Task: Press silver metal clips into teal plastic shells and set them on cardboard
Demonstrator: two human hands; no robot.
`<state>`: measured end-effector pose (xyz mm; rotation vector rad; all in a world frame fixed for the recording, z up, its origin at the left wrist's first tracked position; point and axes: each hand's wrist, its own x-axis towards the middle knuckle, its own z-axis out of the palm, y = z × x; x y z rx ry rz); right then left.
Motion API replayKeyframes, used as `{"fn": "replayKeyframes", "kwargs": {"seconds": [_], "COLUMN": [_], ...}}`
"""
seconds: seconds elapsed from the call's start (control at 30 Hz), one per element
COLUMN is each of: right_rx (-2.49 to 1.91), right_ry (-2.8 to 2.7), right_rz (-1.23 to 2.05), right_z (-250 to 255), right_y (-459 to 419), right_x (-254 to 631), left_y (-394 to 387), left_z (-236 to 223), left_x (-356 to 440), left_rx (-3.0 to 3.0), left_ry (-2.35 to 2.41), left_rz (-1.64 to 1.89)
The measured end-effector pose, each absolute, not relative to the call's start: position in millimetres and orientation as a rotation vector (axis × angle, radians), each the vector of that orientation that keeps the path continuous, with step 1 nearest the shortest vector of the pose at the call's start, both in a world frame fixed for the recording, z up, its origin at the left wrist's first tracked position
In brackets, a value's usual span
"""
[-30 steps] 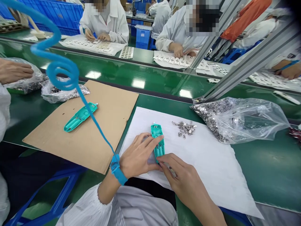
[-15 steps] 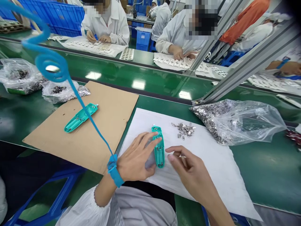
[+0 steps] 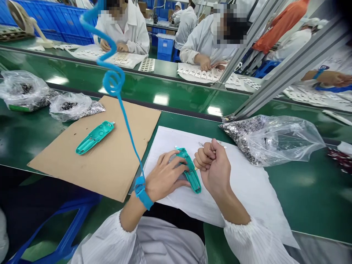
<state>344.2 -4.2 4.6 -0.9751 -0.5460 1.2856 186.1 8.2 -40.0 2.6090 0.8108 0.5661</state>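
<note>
A teal plastic casing half (image 3: 194, 181), long and narrow with its hollow side up, lies slanted on the white sheet (image 3: 244, 194). My left hand (image 3: 166, 178) holds it, fingers across its upper part and thumb at its left edge. A blue coiled-cord strap (image 3: 143, 193) circles my left wrist. Just right of the casing, my right hand (image 3: 213, 165) is closed in a fist. A small pale yellow tip pokes out below its fingers; the rest is hidden in the hand. Small metal pieces (image 3: 201, 144) lie behind the right hand, mostly covered by it.
Another teal casing half (image 3: 95, 138) lies on brown cardboard (image 3: 123, 146) at left. Bags of metal parts stand at far left (image 3: 24, 90), beside the cardboard (image 3: 70, 106) and at right (image 3: 255, 139). A metal post (image 3: 275, 80) slants up at right. Co-workers sit across the green line (image 3: 176, 88).
My right hand has risen and closed from a loose pinch into a fist, now hiding most of the metal pieces. The casing has turned, its near end swinging right, with my left fingers on it.
</note>
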Motion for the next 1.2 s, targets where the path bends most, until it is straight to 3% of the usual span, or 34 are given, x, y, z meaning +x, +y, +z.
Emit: {"fn": "replayKeyframes", "kwargs": {"seconds": [0.77, 1.2], "right_rx": [-1.093, -0.935], "right_ry": [-0.671, -0.753], "right_rz": [1.148, 1.186], "right_z": [-29.9, 3.6], "right_y": [-6.2, -14.5], "right_x": [329.1, 335.0], "left_y": [8.0, 4.1], "left_z": [-38.1, -41.6], "left_x": [186.8, 185.7], "left_rx": [2.630, 2.664], "left_ry": [0.820, 0.866], "left_rz": [0.528, 0.647]}}
